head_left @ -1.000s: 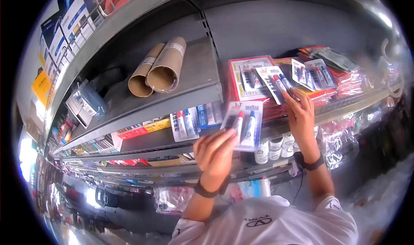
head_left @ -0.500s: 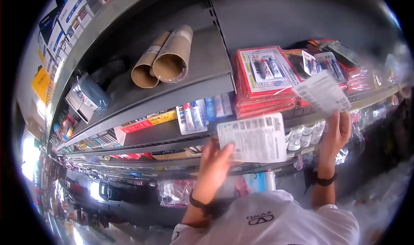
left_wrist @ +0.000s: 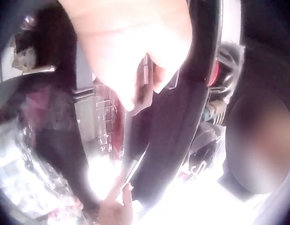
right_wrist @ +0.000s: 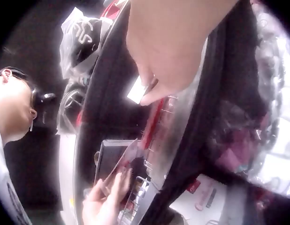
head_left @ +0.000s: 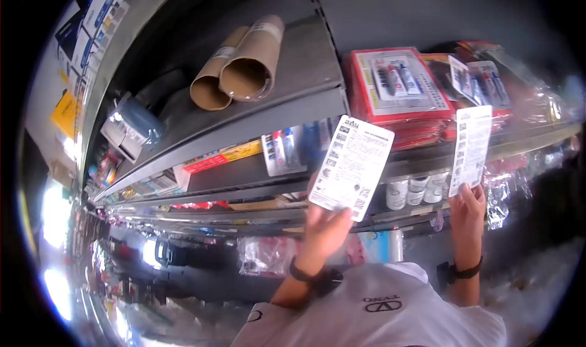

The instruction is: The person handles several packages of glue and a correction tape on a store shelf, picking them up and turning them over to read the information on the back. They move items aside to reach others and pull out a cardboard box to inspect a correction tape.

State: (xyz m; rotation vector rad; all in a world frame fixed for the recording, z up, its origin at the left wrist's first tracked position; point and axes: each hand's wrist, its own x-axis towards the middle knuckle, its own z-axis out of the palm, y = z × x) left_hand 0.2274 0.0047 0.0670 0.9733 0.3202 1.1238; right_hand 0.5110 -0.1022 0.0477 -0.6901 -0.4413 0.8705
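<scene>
Low in the head view, my left hand point(head_left: 329, 234) pinches the bottom edge of a blister pack point(head_left: 352, 167) of tubes, its white printed back facing me. To the right, my right hand point(head_left: 468, 219) grips a second blister pack point(head_left: 470, 146) by its lower end, standing nearly upright with its back showing too. Both packs hide their tubes from the head view. The left wrist view shows my left hand point(left_wrist: 135, 42), overexposed, with its pack edge-on between thumb and fingers. In the right wrist view a white corner point(right_wrist: 136, 90) of the pack sticks out below my right hand point(right_wrist: 168, 61).
Behind the hands, a stack of red-bordered packs point(head_left: 400, 112) lies on the shelf with a blister pack point(head_left: 397, 78) of tubes on top. More tube packs point(head_left: 491, 84) lie right of it. Two cardboard rolls point(head_left: 250, 66) rest on the shelf at left. White cans point(head_left: 417, 191) stand one shelf lower.
My right hand has lifted a tube pack off the stack and turned its back toward me. The pack in my left hand has flipped from tubes facing me to printed back. The head view has shifted.
</scene>
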